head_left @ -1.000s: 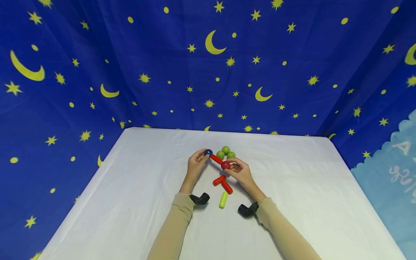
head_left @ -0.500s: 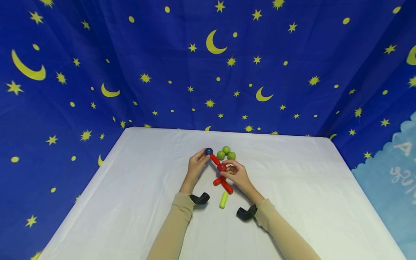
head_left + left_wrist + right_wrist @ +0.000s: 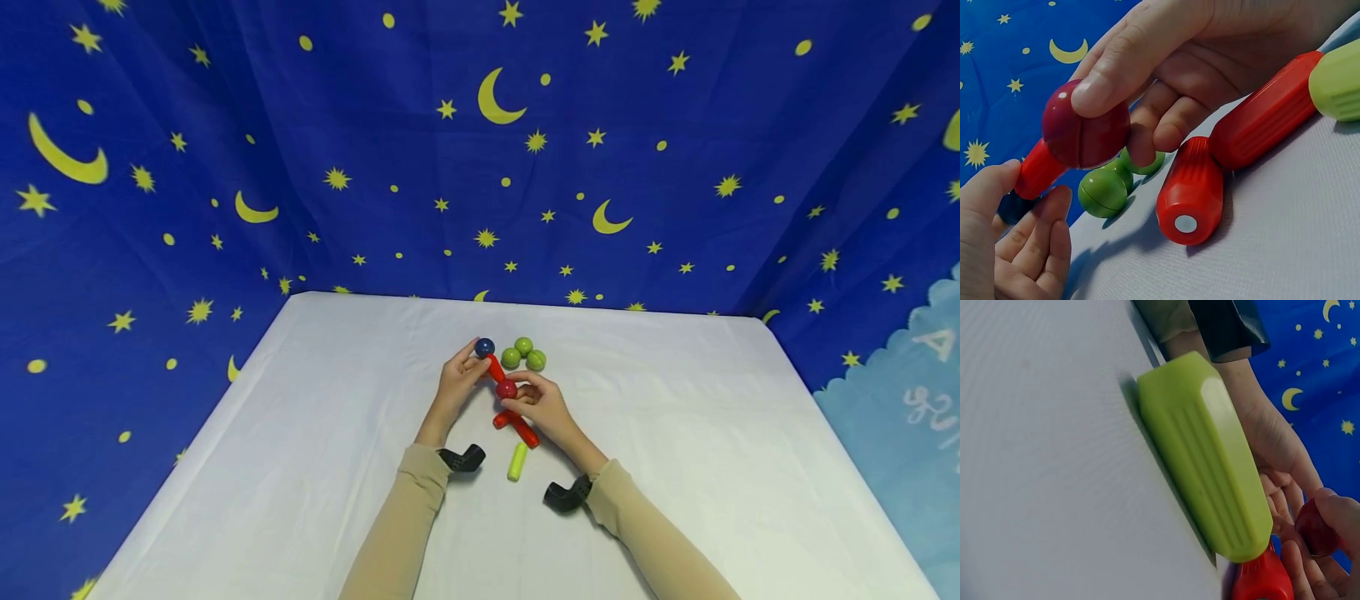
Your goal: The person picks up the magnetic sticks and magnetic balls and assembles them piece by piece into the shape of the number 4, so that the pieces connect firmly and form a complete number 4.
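A blue ball (image 3: 485, 347), a short ridged red stick (image 3: 496, 369) and a red ball (image 3: 506, 389) run in one line between the two hands, above the table. My left hand (image 3: 455, 385) pinches the red stick at its blue-ball end, a finger lying along the blue ball. Thumb and fingers of my right hand (image 3: 551, 408) grip the red ball at the other end. In the left wrist view the red ball (image 3: 1085, 128) meets the stick's end, and the blue ball (image 3: 1015, 207) is partly hidden behind the left fingers.
Two more red sticks (image 3: 527, 433) lie touching below the hands, one showing a pale round disc on its end. A yellow-green stick (image 3: 517, 462) lies nearer the person. Three green balls (image 3: 523, 345) sit grouped behind, on the white tablecloth (image 3: 675, 433). Starry blue cloth (image 3: 420, 150) surrounds the table.
The right hand has moved left and slightly nearer the person with the red ball, so the joined line now stands steeper. The left thumb has shifted from the blue ball onto the stick.
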`<state>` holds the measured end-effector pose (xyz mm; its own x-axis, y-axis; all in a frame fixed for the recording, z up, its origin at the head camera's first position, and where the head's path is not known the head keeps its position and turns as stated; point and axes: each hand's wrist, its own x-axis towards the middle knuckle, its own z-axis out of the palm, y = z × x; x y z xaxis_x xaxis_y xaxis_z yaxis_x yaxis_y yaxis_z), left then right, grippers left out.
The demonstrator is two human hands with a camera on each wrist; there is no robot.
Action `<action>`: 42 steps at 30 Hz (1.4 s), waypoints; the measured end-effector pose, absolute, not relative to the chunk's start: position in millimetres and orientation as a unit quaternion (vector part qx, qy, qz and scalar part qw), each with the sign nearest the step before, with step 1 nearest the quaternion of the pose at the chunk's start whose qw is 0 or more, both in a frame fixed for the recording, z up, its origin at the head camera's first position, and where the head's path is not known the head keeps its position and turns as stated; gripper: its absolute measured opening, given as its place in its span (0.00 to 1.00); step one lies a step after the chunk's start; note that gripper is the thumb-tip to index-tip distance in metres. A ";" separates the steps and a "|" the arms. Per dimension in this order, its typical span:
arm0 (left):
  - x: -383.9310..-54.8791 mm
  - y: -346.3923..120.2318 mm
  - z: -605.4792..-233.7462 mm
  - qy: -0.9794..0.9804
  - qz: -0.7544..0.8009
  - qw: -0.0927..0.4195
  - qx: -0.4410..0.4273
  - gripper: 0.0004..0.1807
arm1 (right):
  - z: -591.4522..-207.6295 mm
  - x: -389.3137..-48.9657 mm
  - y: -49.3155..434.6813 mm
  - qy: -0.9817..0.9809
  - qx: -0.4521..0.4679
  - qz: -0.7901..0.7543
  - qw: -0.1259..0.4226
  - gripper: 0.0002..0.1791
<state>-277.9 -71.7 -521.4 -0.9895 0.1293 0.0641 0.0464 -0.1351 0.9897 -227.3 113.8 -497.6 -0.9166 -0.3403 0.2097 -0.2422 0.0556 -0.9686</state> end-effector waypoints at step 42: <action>-279.2 -72.1 -523.6 0.656 0.755 -0.012 0.013 0.31 | -500.9 -215.0 119.6 0.765 -0.225 -0.601 -0.054 0.16</action>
